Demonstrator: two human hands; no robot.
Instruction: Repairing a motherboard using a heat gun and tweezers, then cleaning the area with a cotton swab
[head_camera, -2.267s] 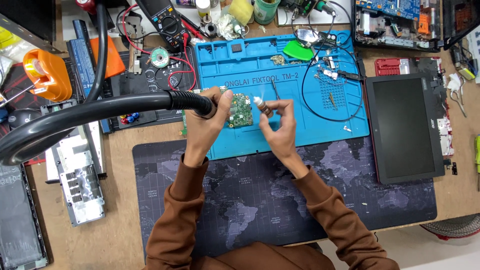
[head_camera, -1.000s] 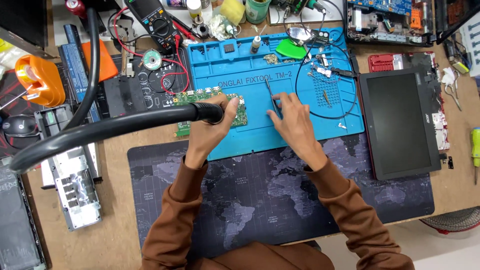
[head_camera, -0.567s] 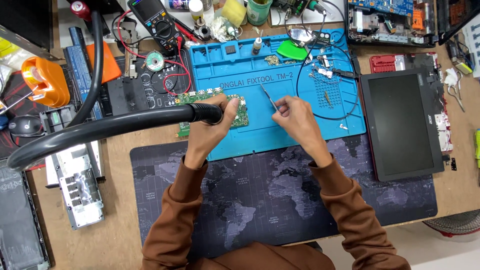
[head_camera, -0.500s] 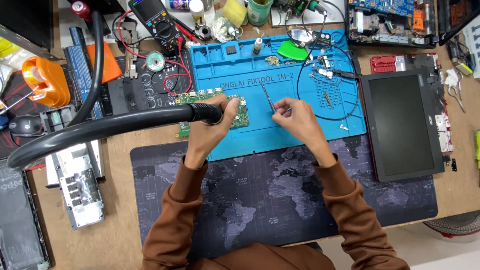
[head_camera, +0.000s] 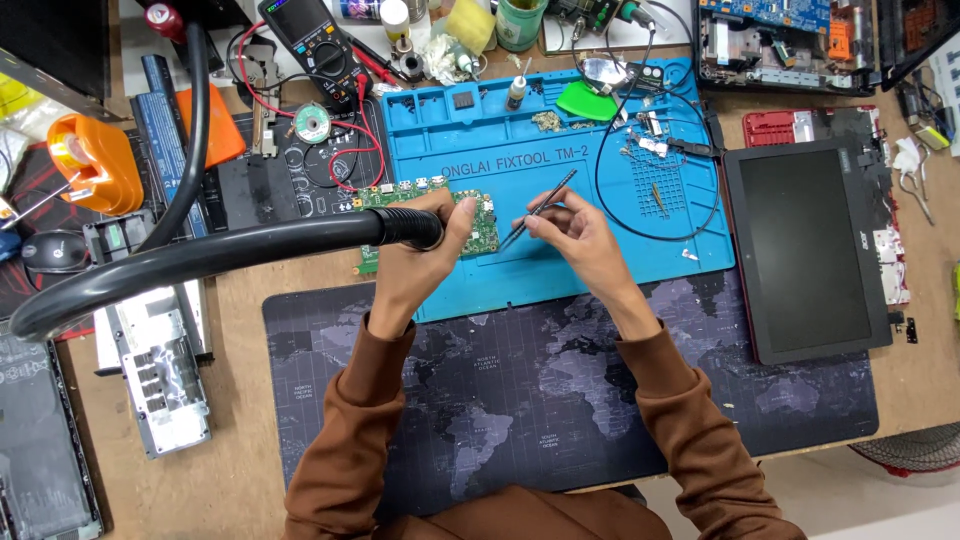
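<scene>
- Person at repair bench, seen from above: left hand (head_camera: 425, 250) pressed down on a green circuit board (head_camera: 478, 222), fingers closed over its near edge, pinning it to the blue work mat (head_camera: 560, 160).
- Right hand (head_camera: 575, 232) pinched shut on thin metal tweezers (head_camera: 540, 207), tips angled down-left toward board's right edge; contact w/ board couldn't be told.
- Board lay on mat's left-front part, partly hidden under a black flexible hose (head_camera: 200, 255) whose nozzle sat just over left hand.
- Handling, as judged: board light, stiff, thin and fragile; small parts on top likely easy to knock off. Best held by bare edges or corners, flat on mat, not by the components.
- Tweezers looked slim & slippery; grip sat near mid-shaft, pen-style.
- Around: multimeter (head_camera: 310, 40) at rear, closed red-edged laptop (head_camera: 810, 245) to right, dark map-print desk pad (head_camera: 560, 400) under both forearms.
</scene>
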